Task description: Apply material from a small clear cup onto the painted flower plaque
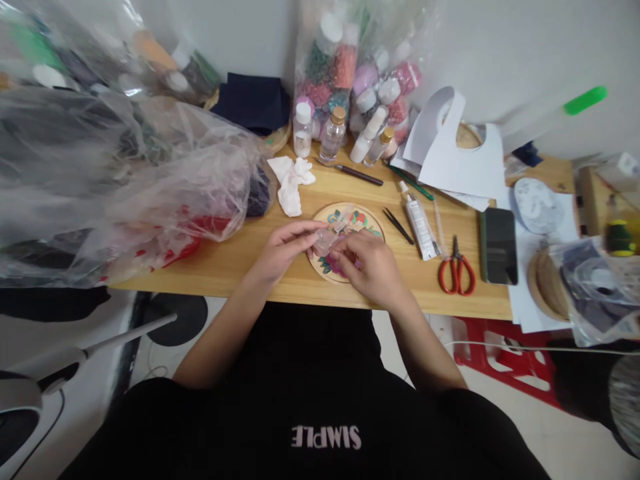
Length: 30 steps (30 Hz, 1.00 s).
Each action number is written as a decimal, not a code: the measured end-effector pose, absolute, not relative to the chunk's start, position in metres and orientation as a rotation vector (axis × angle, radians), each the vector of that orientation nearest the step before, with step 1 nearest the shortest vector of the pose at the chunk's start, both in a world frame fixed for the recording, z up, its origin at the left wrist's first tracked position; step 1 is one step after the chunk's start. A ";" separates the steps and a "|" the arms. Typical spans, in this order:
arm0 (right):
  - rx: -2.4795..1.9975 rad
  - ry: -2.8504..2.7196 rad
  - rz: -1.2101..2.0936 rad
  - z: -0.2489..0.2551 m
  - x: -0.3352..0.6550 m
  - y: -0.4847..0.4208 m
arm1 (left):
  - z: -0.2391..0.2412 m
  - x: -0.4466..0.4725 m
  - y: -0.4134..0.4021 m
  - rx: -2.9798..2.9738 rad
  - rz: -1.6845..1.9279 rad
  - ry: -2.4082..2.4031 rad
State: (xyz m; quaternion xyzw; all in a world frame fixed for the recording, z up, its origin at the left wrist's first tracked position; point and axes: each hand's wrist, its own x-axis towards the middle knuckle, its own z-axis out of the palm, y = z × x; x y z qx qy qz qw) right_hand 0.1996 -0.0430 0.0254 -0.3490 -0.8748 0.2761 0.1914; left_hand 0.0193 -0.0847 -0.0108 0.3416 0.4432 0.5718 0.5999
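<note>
A small clear plastic case (326,241) is held between the fingers and thumb of my left hand (286,251). My right hand (371,265) is close beside it, fingers curled and pinched together; whatever is in them is too small to make out. Under both hands lies a round wooden disc (319,268) decorated with colourful flower and leaf shapes, partly hidden by my fingers. Black tweezers (399,226) rest just right of the disc. Beyond them lies a white tube (421,227) of glue or paste.
Red-handled pliers (457,268) and a phone (499,245) lie at the right. Crumpled tissue (291,183), a dark-handled pen-like tool (359,175) and small bottles (332,135) are behind the disc. Large plastic bags (125,180) cover the table's left; white paper sheets (445,147) stand back right.
</note>
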 end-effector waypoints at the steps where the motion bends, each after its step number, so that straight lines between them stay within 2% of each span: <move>1: -0.976 -2.419 0.843 0.025 0.199 -0.043 | -0.011 0.019 -0.085 0.791 1.325 1.031; 5: -1.014 -2.211 1.003 0.024 0.203 -0.046 | -0.011 0.019 -0.084 0.789 1.325 1.027; 10: -1.057 -2.066 1.028 0.023 0.219 -0.053 | -0.012 0.019 -0.085 0.788 1.320 1.016; 20: -1.063 -2.276 0.722 0.007 0.251 -0.070 | -0.010 0.020 -0.083 0.755 1.327 1.053; 30: -1.033 -2.356 0.648 -0.001 0.252 -0.070 | -0.008 0.020 -0.083 0.772 1.312 1.066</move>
